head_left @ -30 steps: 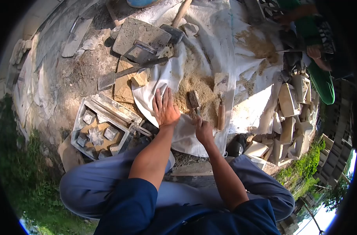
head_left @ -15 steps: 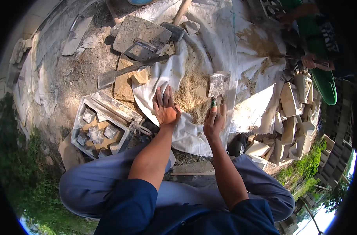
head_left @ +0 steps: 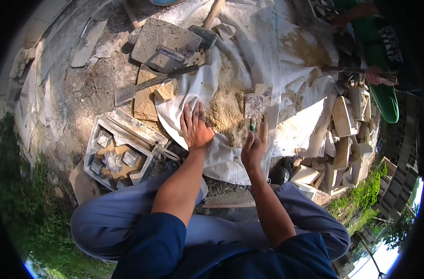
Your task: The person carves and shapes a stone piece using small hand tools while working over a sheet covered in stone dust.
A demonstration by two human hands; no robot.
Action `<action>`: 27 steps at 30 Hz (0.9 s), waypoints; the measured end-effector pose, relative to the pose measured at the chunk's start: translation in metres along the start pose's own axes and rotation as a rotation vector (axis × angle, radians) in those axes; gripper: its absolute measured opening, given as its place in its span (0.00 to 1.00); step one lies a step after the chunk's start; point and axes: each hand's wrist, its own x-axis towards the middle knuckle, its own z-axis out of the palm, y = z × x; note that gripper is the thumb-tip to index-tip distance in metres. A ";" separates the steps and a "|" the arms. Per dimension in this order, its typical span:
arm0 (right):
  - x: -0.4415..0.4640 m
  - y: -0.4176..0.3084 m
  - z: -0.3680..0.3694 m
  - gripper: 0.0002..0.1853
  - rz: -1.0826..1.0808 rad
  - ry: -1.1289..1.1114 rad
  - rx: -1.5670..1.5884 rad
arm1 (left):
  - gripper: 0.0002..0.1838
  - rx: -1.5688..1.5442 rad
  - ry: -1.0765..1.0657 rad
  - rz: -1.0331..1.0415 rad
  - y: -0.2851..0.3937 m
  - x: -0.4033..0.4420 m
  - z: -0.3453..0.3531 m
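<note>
My left hand (head_left: 196, 128) lies flat with fingers stretched out on the white sheet (head_left: 226, 167), at the left side of a pile of damp-looking sandy mix (head_left: 228, 109). On the pile's right side, my right hand (head_left: 255, 149) is closed round the green handle of a trowel (head_left: 254, 106). Its squarish metal blade, smeared with grey, points away from me over the sheet, beside the sandy mix. Most of the handle is hidden in my fingers.
At left sits a mold frame (head_left: 93, 160) with several block shapes. Beyond are a long flat bar (head_left: 156, 83), a mortar-crusted board (head_left: 151, 39) with a float (head_left: 171, 53), and a mallet (head_left: 203, 36). Cast pieces (head_left: 344, 116) pile at right, near another person's hand (head_left: 374, 75).
The trowel blade has shifted slightly left and toward me, closer to the sandy mix. My left hand stays nearly in the same spot on the sheet.
</note>
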 end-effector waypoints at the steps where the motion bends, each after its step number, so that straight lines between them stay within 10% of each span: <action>1: -0.005 0.014 0.006 0.31 0.000 0.006 -0.003 | 0.38 -0.005 0.001 0.004 0.000 -0.001 0.001; 3: -0.009 0.036 0.018 0.32 0.244 -0.253 -0.308 | 0.39 -0.020 0.029 0.009 -0.001 -0.001 0.002; 15: -0.039 0.034 -0.008 0.31 0.096 -0.072 0.195 | 0.38 -0.094 -0.018 0.010 0.000 -0.002 -0.008; 19: -0.041 0.049 0.004 0.32 0.297 -0.382 -0.181 | 0.38 -0.042 -0.001 0.006 -0.001 -0.001 0.000; 27: -0.040 0.039 -0.004 0.34 0.282 -0.250 -0.071 | 0.38 -0.012 -0.009 0.012 -0.004 -0.004 0.006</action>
